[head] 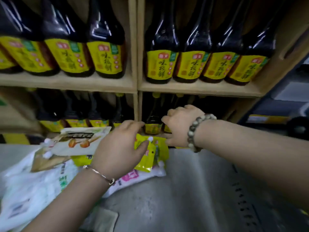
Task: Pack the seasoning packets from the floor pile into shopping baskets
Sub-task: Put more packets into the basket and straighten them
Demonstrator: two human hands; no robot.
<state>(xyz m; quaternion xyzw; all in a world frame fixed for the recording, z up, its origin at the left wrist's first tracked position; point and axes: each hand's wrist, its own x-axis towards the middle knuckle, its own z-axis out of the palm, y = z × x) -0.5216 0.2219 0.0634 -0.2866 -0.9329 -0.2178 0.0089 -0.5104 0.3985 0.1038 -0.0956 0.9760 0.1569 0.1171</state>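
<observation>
While the wooden shelf (70, 81) of dark bottles (158, 64) fills the upper view, no shopping basket is visible, so I judge the packing is at an early stage. The pile of packets (41, 181) lies on the grey floor (192, 190) at the left, with many left to pack. A yellow packet (161, 148) lies on top at the pile's right edge. The left hand (120, 148) is spread open over it, thumb touching it. The right hand (180, 124) hovers just behind the packet with curled fingers; whether it pinches anything, I cannot tell.
</observation>
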